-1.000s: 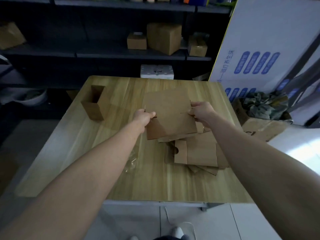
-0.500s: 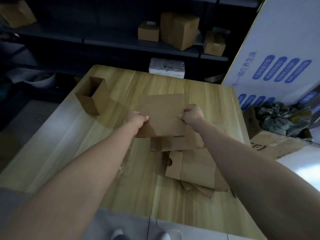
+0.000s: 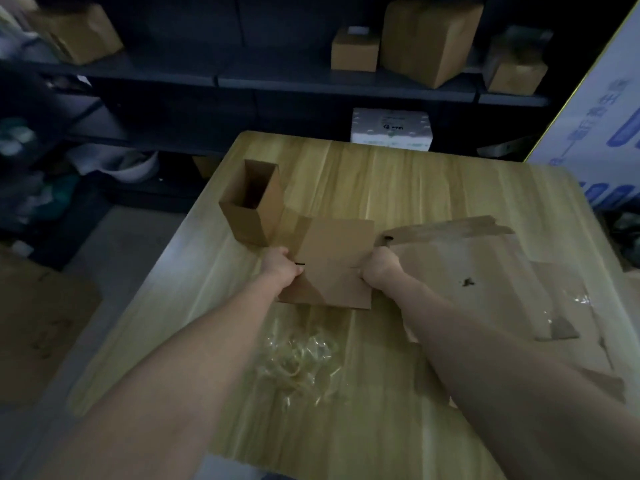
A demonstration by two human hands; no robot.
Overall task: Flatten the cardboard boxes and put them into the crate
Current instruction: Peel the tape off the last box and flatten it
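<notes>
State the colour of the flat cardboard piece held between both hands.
The flat cardboard piece is plain brown, unprinted; the head view shows it best.

Two hands (image 3: 280,268) (image 3: 381,271), one upright open box (image 3: 252,209), one held flattened box (image 3: 336,261), four shelf boxes (image 3: 74,32) (image 3: 355,48) (image 3: 429,36) (image 3: 516,72)

No text in this view reads with certainty.

White panel (image 3: 595,116), far right: one slanted line of blue Chinese characters (image 3: 618,93), cut by the frame edge and blurred, so no single character is legible. Next to that line and lower down are blue rounded label shapes (image 3: 604,195); any lettering on them is illegible.

White box (image 3: 391,131), beyond the far edge of the tabletop (image 3: 415,188): a small dark mark (image 3: 398,127) on its front, too small and blurred to read.
</notes>
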